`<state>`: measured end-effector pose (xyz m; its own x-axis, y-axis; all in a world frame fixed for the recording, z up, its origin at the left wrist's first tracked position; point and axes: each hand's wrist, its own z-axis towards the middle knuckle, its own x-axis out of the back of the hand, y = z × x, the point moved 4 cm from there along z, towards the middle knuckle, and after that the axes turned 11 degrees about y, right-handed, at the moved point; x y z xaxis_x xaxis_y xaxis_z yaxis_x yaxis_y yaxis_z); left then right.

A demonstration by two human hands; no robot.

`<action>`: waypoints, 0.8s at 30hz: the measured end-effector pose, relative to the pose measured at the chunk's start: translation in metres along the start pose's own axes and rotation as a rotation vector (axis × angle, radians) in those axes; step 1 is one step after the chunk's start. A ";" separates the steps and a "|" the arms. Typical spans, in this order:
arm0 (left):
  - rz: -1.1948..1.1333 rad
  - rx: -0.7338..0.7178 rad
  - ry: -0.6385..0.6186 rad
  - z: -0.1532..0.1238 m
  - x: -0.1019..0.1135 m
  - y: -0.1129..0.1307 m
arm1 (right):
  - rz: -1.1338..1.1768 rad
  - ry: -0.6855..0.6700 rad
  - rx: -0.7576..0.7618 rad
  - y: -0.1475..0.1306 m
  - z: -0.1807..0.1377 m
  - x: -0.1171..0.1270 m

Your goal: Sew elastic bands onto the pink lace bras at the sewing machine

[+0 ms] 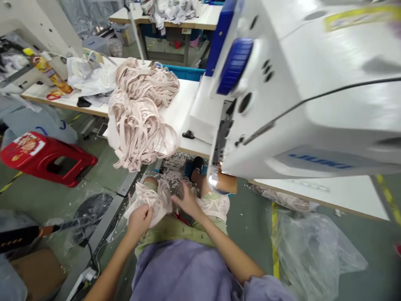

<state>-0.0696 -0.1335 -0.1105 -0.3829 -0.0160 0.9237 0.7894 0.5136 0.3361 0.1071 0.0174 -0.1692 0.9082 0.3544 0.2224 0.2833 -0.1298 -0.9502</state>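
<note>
Over my lap, my left hand (140, 218) pinches the edge of a pale lace bra (158, 200), which hangs over my knee. My right hand (188, 201) is just right of this bra, fingers apart and slightly blurred; whether a fingertip touches the cloth I cannot tell. Another pale lace piece (216, 205) lies across my right thigh. Ahead of my hands, a big heap of beige lace bras with straps (140, 125) spills over the front edge of the white sewing table (184, 94).
A white sewing machine (300, 108) with a blue handwheel (234, 67) looms close at the upper right. To the left are a red stool (46, 159), a yellow-capped bottle (52, 73) and red-handled scissors (54, 95). Clear plastic bags (316, 251) lie on the floor at right.
</note>
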 end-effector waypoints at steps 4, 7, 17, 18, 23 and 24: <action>-0.298 -0.332 0.008 -0.017 0.040 0.062 | -0.091 -0.532 0.355 -0.072 -0.040 0.021; -0.624 -0.260 0.073 0.010 0.057 0.088 | -0.025 -0.680 0.421 -0.126 -0.059 0.062; -1.319 0.166 -0.714 0.011 -0.006 0.235 | -0.319 -0.617 0.304 -0.177 -0.073 0.229; -1.335 0.201 -0.674 0.010 -0.009 0.236 | -0.514 -0.353 0.285 -0.169 -0.046 0.249; -1.209 0.218 -0.712 0.003 -0.021 0.230 | -0.788 0.522 0.158 -0.153 0.086 0.326; -1.164 0.181 -0.699 0.003 -0.023 0.226 | -0.779 0.554 0.165 -0.153 0.104 0.332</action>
<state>0.1162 -0.0139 -0.0563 -0.9786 -0.1065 -0.1759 -0.2041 0.6058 0.7690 0.3338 0.2512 0.0274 0.5122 -0.2060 0.8338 0.8587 0.1032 -0.5020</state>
